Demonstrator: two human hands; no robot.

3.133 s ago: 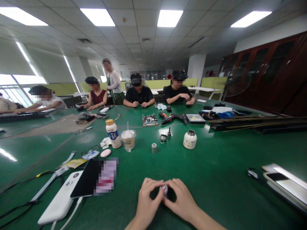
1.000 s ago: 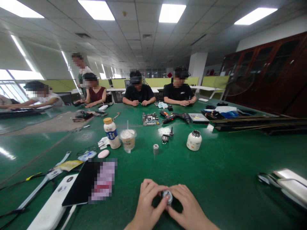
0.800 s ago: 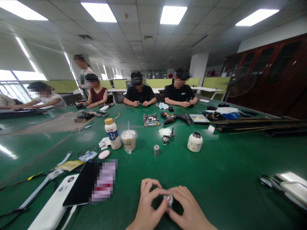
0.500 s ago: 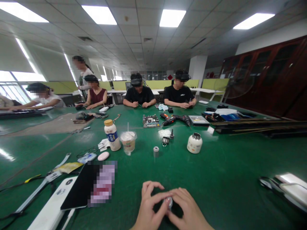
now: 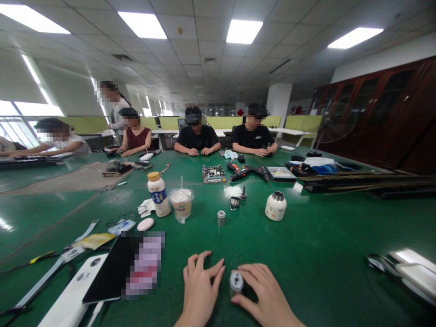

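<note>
A small silver metal cylinder (image 5: 236,284), with dark marks on its top face, stands upright near the front of the green table. My right hand (image 5: 264,293) grips it from the right, thumb at the near side and fingertips at the far side. Just to its left, my left hand (image 5: 203,286) is open, fingers apart and holding nothing. Farther off stands a similar metal cylinder (image 5: 221,218). Behind that lie a small round metal part (image 5: 234,203) and a dark part with a stem (image 5: 243,193).
A white jar (image 5: 275,206) stands right of centre; a plastic cup (image 5: 182,205) and a bottle (image 5: 158,194) stand left. A black tablet (image 5: 109,272) lies front left. Across the green table (image 5: 327,254) are a circuit board (image 5: 214,174), a power drill (image 5: 259,172) and seated people.
Both hands were together around the cylinder. My left hand has let go and moved left. The cylinder now shows upright in my right hand.
</note>
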